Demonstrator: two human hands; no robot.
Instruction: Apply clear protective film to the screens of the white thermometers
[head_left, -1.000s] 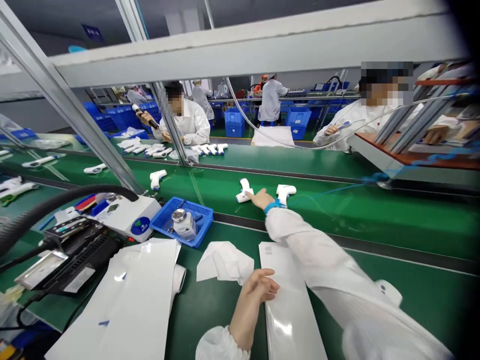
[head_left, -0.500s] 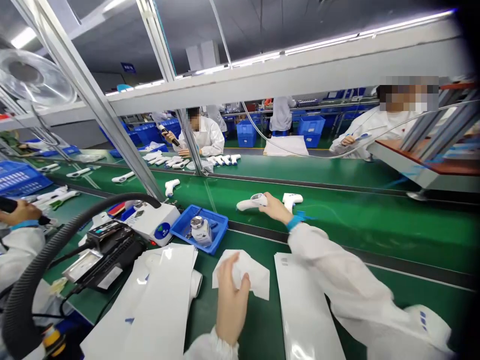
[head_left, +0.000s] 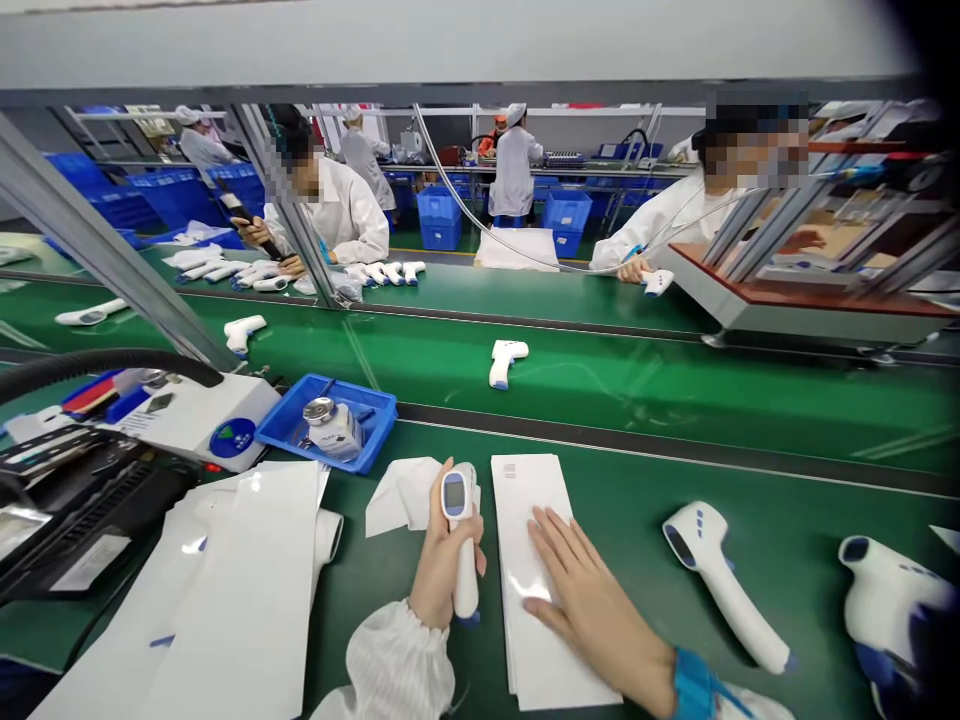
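A white infrared thermometer point(head_left: 466, 575) stands in my left hand point(head_left: 431, 565), its fingers wrapped round the handle and its small grey screen facing me. My right hand point(head_left: 592, 610), in a blue wrist strap, lies flat with fingers spread on a stack of white glossy sheets point(head_left: 534, 490). Behind my left hand is a crumpled white cloth or paper point(head_left: 397, 495). To the right of the stack lies another thermometer point(head_left: 720, 580), and a further thermometer point(head_left: 885, 590) is partly cut off by the dark edge of the view.
A conveyor belt point(head_left: 637, 385) carries a thermometer point(head_left: 506, 362). At left are a blue tray point(head_left: 375, 425) with a small jar, a white box point(head_left: 217, 410) and larger white sheets point(head_left: 247, 590). Co-workers sit beyond the belt, under a metal frame.
My right hand has come back from the belt and now rests on the sheets. The thermometer it held over the belt is gone from there; my left hand now grips one. The view has shifted.
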